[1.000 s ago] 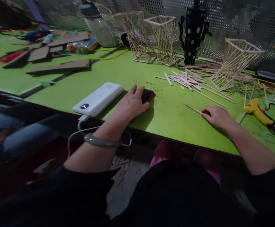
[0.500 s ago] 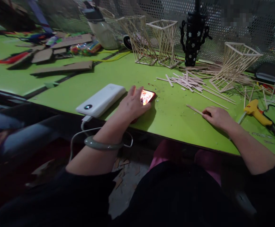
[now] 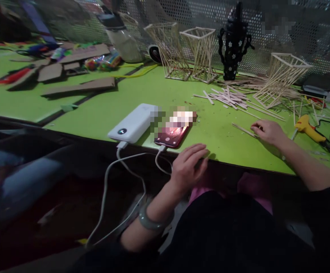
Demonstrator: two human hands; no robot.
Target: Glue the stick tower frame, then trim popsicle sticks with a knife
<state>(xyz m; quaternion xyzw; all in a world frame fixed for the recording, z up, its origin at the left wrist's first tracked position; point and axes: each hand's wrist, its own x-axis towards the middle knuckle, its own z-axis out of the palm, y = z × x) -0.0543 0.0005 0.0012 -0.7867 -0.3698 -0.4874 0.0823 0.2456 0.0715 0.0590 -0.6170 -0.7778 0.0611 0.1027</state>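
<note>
Fingers of my right hand (image 3: 269,131) are pinching one flat wooden stick (image 3: 243,130) by its near end, and the rest pokes out left of them over the green table (image 3: 217,131).

– Cool, and your left?

– Left hand's (image 3: 186,167) got its fingers loosely stretched and pretty much pressed together, right at the table's near edge. Can't tell if they're touching it tbh.

– What's close to those?

– My phone (image 3: 167,139), lying just past them and to the left, screen lit, white plug (image 3: 162,148) in its near end. White power bank (image 3: 133,123) is farther left, beyond the phone.

– And around the stick hand?

– Yellow glue gun (image 3: 309,127) just to the right of my pinching fingers, pile of loose sticks (image 3: 230,99) out past the stick's tip. Farther out again: a leaning stick tower (image 3: 277,81), a black flowery tumbler (image 3: 233,57) left of that, then two more towers (image 3: 199,38).
</note>
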